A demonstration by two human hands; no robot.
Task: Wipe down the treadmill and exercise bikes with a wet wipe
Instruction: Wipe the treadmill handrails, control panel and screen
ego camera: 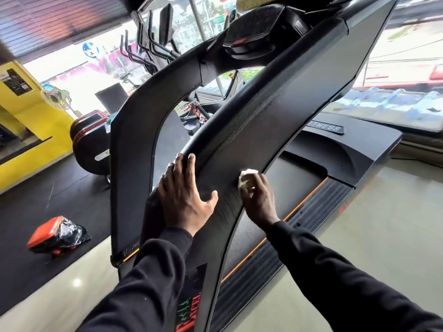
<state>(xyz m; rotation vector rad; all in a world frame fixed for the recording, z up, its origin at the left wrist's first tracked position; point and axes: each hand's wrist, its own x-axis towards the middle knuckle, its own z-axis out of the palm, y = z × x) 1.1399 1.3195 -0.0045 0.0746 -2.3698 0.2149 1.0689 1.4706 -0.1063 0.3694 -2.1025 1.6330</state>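
Mid-wipe on the treadmill (299, 97) upright. The right hand (260, 200) had the wet wipe (247, 179) bunched in its fingers, pressed to the panel right at the inner edge. The left hand (184, 195) lay flat and relaxed just beside it, bracing on the rail. Next stroke probably needed to run upward, with lots of bare panel above the knuckles and only the belt (294, 188) below.

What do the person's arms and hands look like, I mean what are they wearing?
Both arms are covered by long black sleeves of a soft, sweatshirt-like fabric, each ending in a ribbed cuff at the wrist. The left hand and right hand are bare, with no gloves. No watch or bracelet shows; a pale glint on one left finger might be a ring, too small to tell.
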